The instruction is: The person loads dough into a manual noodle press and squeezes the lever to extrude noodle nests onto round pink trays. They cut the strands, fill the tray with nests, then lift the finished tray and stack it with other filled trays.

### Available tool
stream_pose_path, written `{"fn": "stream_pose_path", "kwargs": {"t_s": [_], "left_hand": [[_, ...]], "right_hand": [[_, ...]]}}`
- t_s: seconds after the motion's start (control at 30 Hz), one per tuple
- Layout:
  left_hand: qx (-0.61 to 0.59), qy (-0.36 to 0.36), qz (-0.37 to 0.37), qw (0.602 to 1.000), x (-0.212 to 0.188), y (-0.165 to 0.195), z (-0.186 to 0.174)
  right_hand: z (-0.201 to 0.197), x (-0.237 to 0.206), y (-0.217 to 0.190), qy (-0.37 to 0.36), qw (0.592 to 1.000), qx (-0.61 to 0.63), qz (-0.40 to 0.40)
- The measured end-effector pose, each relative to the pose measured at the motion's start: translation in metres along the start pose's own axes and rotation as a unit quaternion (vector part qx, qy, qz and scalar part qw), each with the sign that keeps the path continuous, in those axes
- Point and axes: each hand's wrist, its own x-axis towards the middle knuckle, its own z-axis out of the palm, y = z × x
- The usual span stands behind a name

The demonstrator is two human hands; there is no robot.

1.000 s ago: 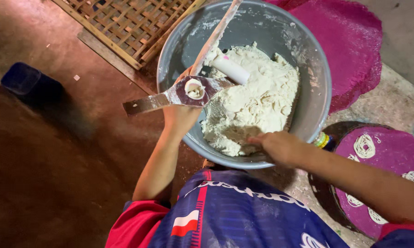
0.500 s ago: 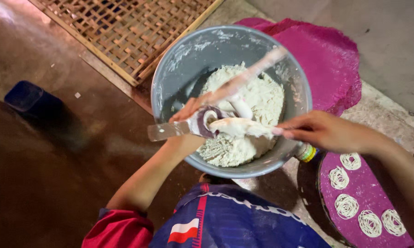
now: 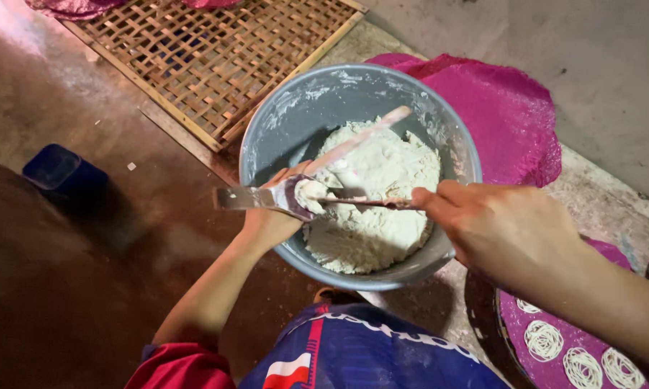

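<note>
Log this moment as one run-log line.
left hand: holds metal press | right hand: stick packing dough into press | basin: dough-filled

What we cannot make out over the dough bowl

The thin stick (image 3: 357,140) crossing the grey bowl (image 3: 281,119) is smeared by motion, so we cannot tell its end or its material. Our right hand (image 3: 508,230) covers the near end of the slim tool (image 3: 360,202) it pinches; our left hand (image 3: 270,216) hides part of the metal press (image 3: 267,196), and dough hides its cup. The bowl hides most of the pink cloth (image 3: 511,108). The bamboo lattice (image 3: 209,50) runs off the top edge, the tray of coiled noodle rounds (image 3: 555,346) off the bottom right, and the dark blue box (image 3: 58,169) sinks into shadow.
</note>
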Motion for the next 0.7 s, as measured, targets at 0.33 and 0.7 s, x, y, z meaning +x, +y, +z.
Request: {"fn": "stream_pose_path", "kwargs": {"t_s": [0.33,0.7], "left_hand": [[0.014,-0.053,-0.046,0.997,0.010,0.002,0.010],[-0.050,-0.052,-0.113,0.991,0.023,0.012,0.011]], "right_hand": [[-0.003,0.013,-0.015,0.062,0.996,0.060,-0.006],[0.002,0.019,-0.033,0.140,0.988,0.059,-0.029]]}}
